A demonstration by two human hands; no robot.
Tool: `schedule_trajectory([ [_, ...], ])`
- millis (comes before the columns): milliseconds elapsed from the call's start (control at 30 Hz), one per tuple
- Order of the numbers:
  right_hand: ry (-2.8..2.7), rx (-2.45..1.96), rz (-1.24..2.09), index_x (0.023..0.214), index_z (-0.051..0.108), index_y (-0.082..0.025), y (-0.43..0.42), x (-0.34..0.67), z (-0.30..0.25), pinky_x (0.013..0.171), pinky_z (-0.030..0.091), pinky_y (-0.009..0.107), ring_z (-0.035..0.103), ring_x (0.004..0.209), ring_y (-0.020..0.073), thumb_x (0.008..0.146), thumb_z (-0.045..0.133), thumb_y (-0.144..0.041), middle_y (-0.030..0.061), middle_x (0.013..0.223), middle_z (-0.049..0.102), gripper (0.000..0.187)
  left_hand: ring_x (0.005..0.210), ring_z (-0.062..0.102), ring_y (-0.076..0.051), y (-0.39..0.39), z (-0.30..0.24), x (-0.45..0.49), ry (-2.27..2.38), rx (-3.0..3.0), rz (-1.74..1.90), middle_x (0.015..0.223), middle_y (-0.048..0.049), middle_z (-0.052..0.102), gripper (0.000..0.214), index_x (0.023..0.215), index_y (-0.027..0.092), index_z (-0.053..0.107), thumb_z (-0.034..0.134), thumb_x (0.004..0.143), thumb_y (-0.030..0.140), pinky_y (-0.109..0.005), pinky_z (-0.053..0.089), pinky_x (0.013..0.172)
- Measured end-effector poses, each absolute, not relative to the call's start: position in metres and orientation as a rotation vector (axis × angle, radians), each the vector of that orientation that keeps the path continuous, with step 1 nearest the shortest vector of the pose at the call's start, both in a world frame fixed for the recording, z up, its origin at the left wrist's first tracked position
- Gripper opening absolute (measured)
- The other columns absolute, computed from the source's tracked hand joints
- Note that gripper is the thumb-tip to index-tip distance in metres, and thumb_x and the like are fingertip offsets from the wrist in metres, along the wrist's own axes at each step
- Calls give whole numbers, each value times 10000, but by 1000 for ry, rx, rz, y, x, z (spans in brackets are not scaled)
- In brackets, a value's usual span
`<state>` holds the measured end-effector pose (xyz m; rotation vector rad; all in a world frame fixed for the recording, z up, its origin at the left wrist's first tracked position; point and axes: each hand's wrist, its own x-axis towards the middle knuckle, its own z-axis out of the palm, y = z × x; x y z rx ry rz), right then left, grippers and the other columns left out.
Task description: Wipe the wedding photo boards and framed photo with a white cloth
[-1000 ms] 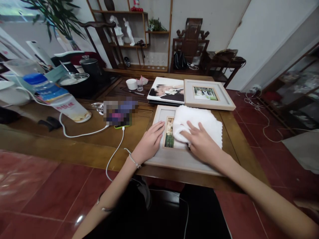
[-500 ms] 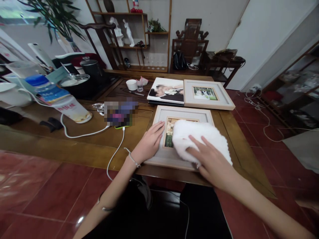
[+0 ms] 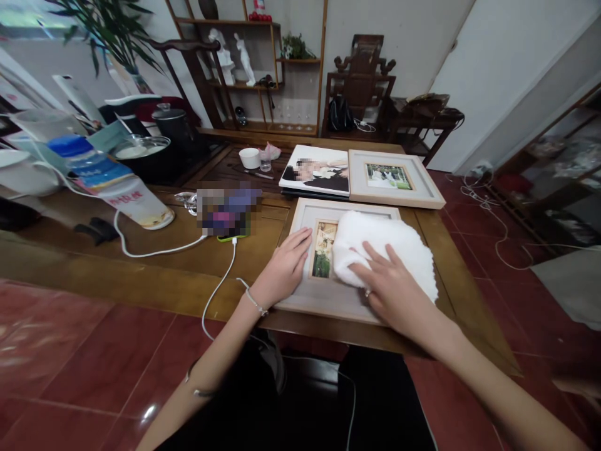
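Cloth (image 3: 392,235) lies over the right part of the near picture frame (image 3: 323,293), itself flat on the counter (image 3: 455,294), in the head view. We note the left hand (image 3: 283,266) on the frame's left border, fingers flat and close together; the right hand (image 3: 392,291) rests on the cloth, fingers spread, though we cannot tell whether the thumb pinches it. We judge the cloth soft, limp and light, best held mid-sheet; the frame stiff, its face perhaps fragile, best taken by opposite outer edges.

left grip (image 3: 283,268) on frame (image 3: 328,297) | right grip (image 3: 393,292) on white cloth (image 3: 399,239)
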<state>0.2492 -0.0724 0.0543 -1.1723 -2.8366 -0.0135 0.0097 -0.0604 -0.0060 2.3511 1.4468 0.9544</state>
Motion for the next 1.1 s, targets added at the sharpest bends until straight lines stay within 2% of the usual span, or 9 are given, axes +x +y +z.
schedule_trajectory([
  [100, -2896, -1077, 169, 1237, 566, -184, -104, 244, 64, 1073, 284, 672, 307, 1387, 376, 668, 441, 5, 119, 1452, 470, 612, 1381, 394, -255, -60, -7, 9, 1436, 2363, 962, 1425, -184, 491, 427, 1358, 81, 493, 341, 964, 145, -486, 335, 1160],
  [200, -2938, -944, 321, 1270, 540, -229, -126, 245, 75, 1084, 308, 646, 281, 1403, 354, 658, 460, -13, 88, 1500, 406, 654, 1382, 393, -249, -59, -8, 8, 1431, 2363, 969, 1427, -166, 493, 436, 1362, 113, 492, 328, 958, 121, -500, 344, 1153],
  [300, -2925, -912, 410, 1285, 525, -252, -126, 250, 79, 1102, 343, 567, 314, 1400, 292, 651, 449, -11, 79, 1466, 459, 683, 1386, 388, -246, -59, -8, 7, 1418, 2361, 969, 1432, -158, 488, 435, 1360, 122, 495, 335, 956, 120, -496, 340, 1156],
  [400, -2847, -1045, 311, 1276, 534, -219, -100, 257, 70, 1110, 344, 532, 386, 1366, 266, 680, 428, -2, 119, 1408, 521, 643, 1390, 380, -248, -60, -7, 6, 1389, 2349, 957, 1437, -163, 482, 434, 1365, 126, 493, 338, 960, 130, -507, 335, 1155],
  [533, -2723, -1215, -44, 1241, 546, -132, -39, 270, 54, 1138, 277, 522, 455, 1315, 287, 720, 433, -2, 195, 1358, 548, 549, 1398, 368, -245, -61, -6, 5, 1370, 2339, 946, 1457, -139, 466, 448, 1386, 174, 473, 340, 961, 125, -526, 342, 1144],
  [700, -2585, -1342, -292, 1264, 525, -112, 14, 280, 51, 1091, 324, 508, 440, 1323, 304, 816, 402, -60, 200, 1271, 606, 468, 1397, 369, -241, -61, -6, 5, 1377, 2341, 945, 1449, -148, 472, 433, 1372, 153, 483, 336, 965, 127, -520, 348, 1143],
  [900, -2764, -1285, -258, 1225, 546, -108, -14, 275, 53, 1088, 291, 569, 373, 1368, 316, 703, 404, 4, 197, 1243, 625, 553, 1380, 398, -244, -61, -6, 5, 1373, 2325, 989, 1433, -141, 493, 427, 1357, 165, 507, 344, 964, 130, -519, 350, 1145],
  [1000, -2846, -1218, -131, 1204, 574, -129, -47, 278, 59, 1079, 310, 599, 405, 1346, 329, 674, 406, 1, 184, 1176, 667, 571, 1378, 404, -240, -61, -7, 5, 1372, 2335, 1007, 1430, -133, 498, 430, 1358, 173, 507, 351, 960, 122, -513, 356, 1144],
  [1100, -2870, -1101, 11, 1196, 591, -191, -83, 286, 72, 1058, 370, 594, 468, 1300, 326, 671, 413, -20, 154, 1230, 649, 580, 1377, 405, -246, -61, -8, 6, 1365, 2354, 1003, 1425, -143, 500, 431, 1359, 161, 503, 351, 958, 120, -525, 354, 1143],
])
